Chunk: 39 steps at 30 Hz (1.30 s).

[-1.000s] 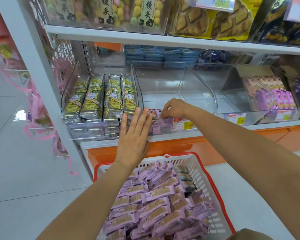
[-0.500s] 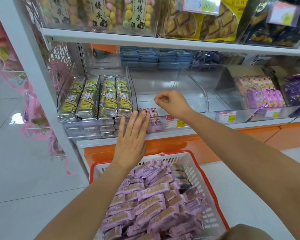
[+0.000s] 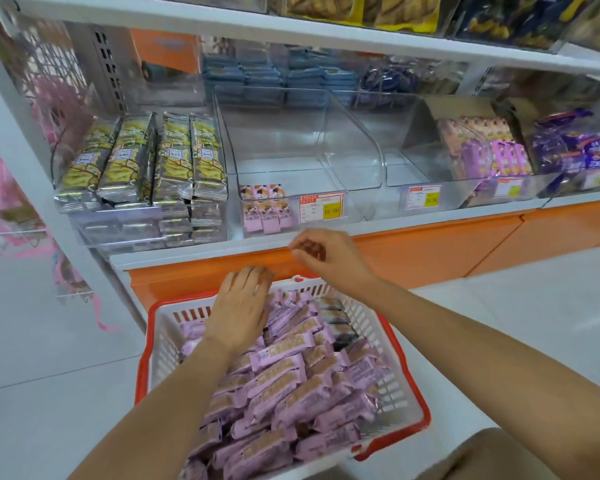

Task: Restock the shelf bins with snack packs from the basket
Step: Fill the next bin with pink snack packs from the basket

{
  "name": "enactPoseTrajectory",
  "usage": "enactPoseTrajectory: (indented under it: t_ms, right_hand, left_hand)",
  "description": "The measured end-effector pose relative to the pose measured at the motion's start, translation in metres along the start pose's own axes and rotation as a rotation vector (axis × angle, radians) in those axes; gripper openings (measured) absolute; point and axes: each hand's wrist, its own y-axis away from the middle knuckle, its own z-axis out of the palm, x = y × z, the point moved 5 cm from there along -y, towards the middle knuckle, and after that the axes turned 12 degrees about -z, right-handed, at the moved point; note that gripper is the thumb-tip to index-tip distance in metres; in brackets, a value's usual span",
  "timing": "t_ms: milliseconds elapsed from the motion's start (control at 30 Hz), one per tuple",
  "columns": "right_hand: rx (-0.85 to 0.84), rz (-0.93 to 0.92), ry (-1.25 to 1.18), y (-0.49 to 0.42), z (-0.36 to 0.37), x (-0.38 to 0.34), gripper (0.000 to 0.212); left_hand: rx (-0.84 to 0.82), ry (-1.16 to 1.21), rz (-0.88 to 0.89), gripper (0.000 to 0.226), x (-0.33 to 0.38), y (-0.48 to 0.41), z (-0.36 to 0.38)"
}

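Lilac crinkly-film snack packs (image 3: 291, 386) are heaped in the white slotted plastic basket (image 3: 378, 327); most restocking is judged left. Only a few shelved packs (image 3: 264, 211) are stood at the front of the clear rigid bin (image 3: 291, 140). Left hand (image 3: 238, 311) is laid palm-down on the heap, grip cannot be told; right hand (image 3: 329, 259) is loosely curled, empty.
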Motion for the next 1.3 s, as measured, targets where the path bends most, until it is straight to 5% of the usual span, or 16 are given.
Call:
enactPoseTrajectory:
  t_ms: [267, 567, 800, 1000, 1300]
  right_hand:
    - [-0.213, 0.41, 0.12, 0.066, 0.055, 0.076, 0.026]
    - [-0.347, 0.618, 0.135, 0.077, 0.087, 0.116, 0.045]
    - [-0.335, 0.681, 0.146, 0.076, 0.093, 0.124, 0.055]
    - [-0.303, 0.691, 0.119, 0.079, 0.092, 0.124, 0.036]
    - [-0.154, 0.464, 0.032, 0.074, 0.078, 0.099, 0.035]
  left_hand:
    - [-0.396, -0.208, -0.171, 0.084, -0.015, 0.015, 0.051]
    - [-0.528, -0.302, -0.196, 0.081, -0.027, 0.024, 0.068]
    - [-0.534, -0.284, -0.23, 0.082, -0.025, 0.023, 0.069]
    - [-0.523, -0.261, -0.238, 0.084, -0.025, 0.024, 0.068]
    - [-0.499, -0.209, -0.239, 0.075, -0.023, 0.022, 0.064]
